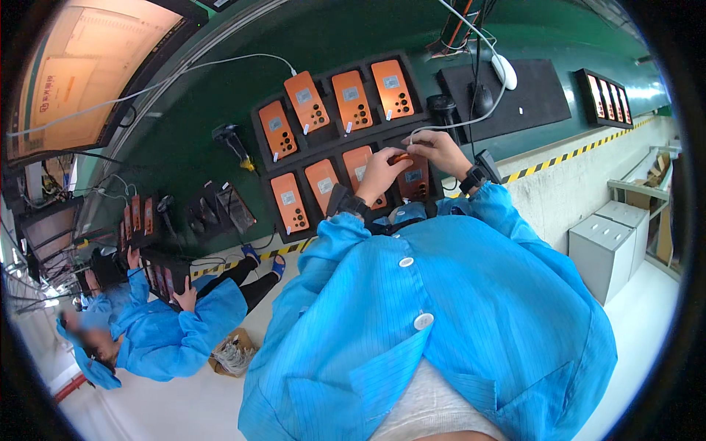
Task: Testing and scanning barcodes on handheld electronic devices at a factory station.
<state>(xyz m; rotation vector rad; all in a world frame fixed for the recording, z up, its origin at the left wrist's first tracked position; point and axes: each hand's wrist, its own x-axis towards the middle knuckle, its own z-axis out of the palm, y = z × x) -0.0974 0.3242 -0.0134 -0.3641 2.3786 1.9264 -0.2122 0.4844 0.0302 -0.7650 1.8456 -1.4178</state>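
Note:
My left hand (381, 176) is closed on an orange phone (401, 158), seen end-on and mostly hidden by the fingers. Close beside it, my right hand (441, 153) pinches the end of a white cable (441, 129) near the phone's end; I cannot tell whether the plug is in. Beneath both hands lies a black foam tray (307, 229) with several orange phones, among them one at its left end (289, 203). Farther off, a second black tray (260, 131) also bears orange phones, and another white cable (220, 62) reaches one phone's top (306, 101).
Right of the trays are a black mat (540, 92), a white mouse (504, 72) and a dark mouse (482, 99). A handheld scanner (234, 145) lies left, below a monitor (88, 73). Another person (176, 331) in blue holds a tray at left. Grey boxes (601, 253) stand right.

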